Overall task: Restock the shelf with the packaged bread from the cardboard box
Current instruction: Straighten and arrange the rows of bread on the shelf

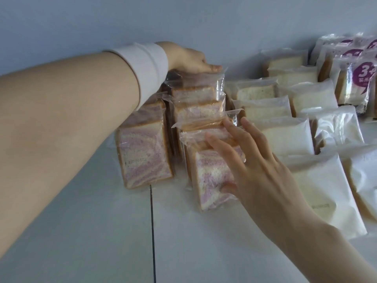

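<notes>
A: Where is the bread?

B: On the shelf (81, 231), standing in rows that run back to the wall (183, 21). There are two rows of purple-swirl bread packs at the left. The front pack of the left row (142, 156) is upright and partly behind the left forearm. The front pack of the right row (212, 180) is tilted, leaning back on the ones behind it.

A: Left hand?

B: The left hand (187, 58), with a white sleeve (146, 66) at the wrist, lies on top of the rearmost swirl pack (195, 80), close to the wall. The thumb lies along the pack's top edge. The other fingers are hidden behind it, so I can't tell if it's gripping.

A: Right hand?

B: The right hand (259, 160) is flat, with its fingers straight and spread. The fingertips are on the wrapper tops of the right row's front packs, and the thumb tip is on the face of the front pack. Nothing is curled round anything, so it's touching and not grasping.

A: Anything else?

B: White bread packs (285, 137) stand in rows just to the right of the swirl rows. Packs with purple printed labels (355, 82) are at the far right rear. A dark seam (152, 221) runs across the shelf in front of the swirl rows.
</notes>
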A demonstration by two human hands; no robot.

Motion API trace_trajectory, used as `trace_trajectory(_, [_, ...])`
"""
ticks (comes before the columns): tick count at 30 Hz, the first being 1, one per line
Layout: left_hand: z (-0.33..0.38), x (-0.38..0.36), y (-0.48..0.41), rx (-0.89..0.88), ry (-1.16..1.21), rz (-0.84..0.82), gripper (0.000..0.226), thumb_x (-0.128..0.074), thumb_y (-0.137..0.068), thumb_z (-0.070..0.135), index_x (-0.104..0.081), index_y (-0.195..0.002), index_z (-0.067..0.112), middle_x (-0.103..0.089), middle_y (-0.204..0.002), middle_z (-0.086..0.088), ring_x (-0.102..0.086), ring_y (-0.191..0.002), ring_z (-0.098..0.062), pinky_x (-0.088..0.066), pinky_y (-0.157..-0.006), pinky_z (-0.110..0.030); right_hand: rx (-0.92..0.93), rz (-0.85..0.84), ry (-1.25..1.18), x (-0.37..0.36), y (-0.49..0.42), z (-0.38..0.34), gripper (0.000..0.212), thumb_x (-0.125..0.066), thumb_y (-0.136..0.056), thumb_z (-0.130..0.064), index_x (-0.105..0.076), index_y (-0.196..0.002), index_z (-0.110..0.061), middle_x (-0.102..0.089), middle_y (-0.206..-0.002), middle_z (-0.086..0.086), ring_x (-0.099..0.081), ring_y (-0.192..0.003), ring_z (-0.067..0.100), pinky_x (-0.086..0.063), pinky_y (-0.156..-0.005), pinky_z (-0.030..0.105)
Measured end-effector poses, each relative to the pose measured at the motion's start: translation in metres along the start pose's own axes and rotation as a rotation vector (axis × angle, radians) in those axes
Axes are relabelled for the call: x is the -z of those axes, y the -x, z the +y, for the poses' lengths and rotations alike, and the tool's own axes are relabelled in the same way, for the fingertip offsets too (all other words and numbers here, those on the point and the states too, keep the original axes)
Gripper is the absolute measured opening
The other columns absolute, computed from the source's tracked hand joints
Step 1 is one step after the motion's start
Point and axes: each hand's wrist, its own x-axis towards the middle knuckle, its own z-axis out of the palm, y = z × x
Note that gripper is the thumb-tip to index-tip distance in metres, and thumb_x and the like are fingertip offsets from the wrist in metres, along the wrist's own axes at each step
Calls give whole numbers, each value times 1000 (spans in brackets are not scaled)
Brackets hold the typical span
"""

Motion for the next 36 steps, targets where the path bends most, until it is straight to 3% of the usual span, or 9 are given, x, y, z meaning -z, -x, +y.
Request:
trace_trajectory(2, [1,4,0,-2,-46,24,79,-28,-84,71,-48,-133,13,-48,-137,-8,-46,-124,-30,-36,-106,-43,-9,0,7,-1,-1,0,108,-94,-36,-15,-45,-133,-18,-49,-138,17,-45,-127,42,-57,-73,39])
trace_trajectory(5, [0,4,-5,-21,-121,41,79,-26,-84,73,-52,-129,13,-51,-135,-8,-47,-123,-29,-35,-107,-43,0,17,19,-3,-2,1,111,-94,-36,-15,-42,-133,-19,-49,-138,17,-45,-128,41,-56,-77,39])
trace_trajectory(9, [-5,7,-14,-60,-65,213,72,-43,-79,72,-49,-128,19,-51,-126,3,-41,-126,-25,-36,-106,-40,-11,55,19,-7,-6,2,111,-94,-36,-13,-41,-134,-19,-49,-137,19,-44,-128,43,-57,-74,38])
trace_trajectory(13, [-9,11,-14,-77,-125,340,66,-48,-79,68,-46,-127,23,-53,-129,-4,-38,-127,-25,-36,-103,-40,-58,100,4,-15,-21,2,109,-92,-37,-4,-44,-134,-19,-47,-136,25,-42,-127,48,-57,-69,39])
trace_trajectory(20, [-15,23,3,-80,-55,191,68,-44,-85,62,-36,-140,22,-44,-142,-3,-45,-128,-24,-34,-109,-38,-157,95,-20,-22,-28,8,116,-93,-33,-5,-41,-137,-12,-48,-133,22,-37,-125,38,-56,-61,32])
trace_trajectory(25, [-29,23,36,-53,-71,213,71,-43,-84,63,-32,-143,23,-31,-150,-7,-36,-135,-26,-29,-112,-39,-43,119,-45,-25,-24,18,115,-93,-44,-10,-32,-141,-14,-35,-140,31,-30,-131,49,-55,-74,45])
trace_trajectory(28, [-32,11,60,-41,-40,162,76,-37,-84,63,-32,-143,15,-33,-149,-9,-33,-137,-25,-26,-111,-35,-45,109,-58,-24,-23,20,115,-93,-44,-14,-31,-141,-17,-31,-140,35,-36,-126,55,-54,-75,50])
trace_trajectory(31, [-32,2,73,-63,-134,72,92,-33,-66,75,-38,-140,19,-30,-150,-11,-18,-143,-25,-18,-117,-38,-76,99,-109,-22,-22,15,115,-92,-41,-5,-34,-140,-12,-31,-140,37,-51,-113,51,-55,-73,44])
trace_trajectory(36, [-33,-3,64,-144,-175,152,62,-57,-75,64,-53,-123,25,-47,-135,-5,-28,-133,-28,-10,-116,-49,-87,85,-114,-20,-22,6,113,-91,-40,0,-36,-139,-5,-30,-141,34,-58,-104,47,-56,-72,42])
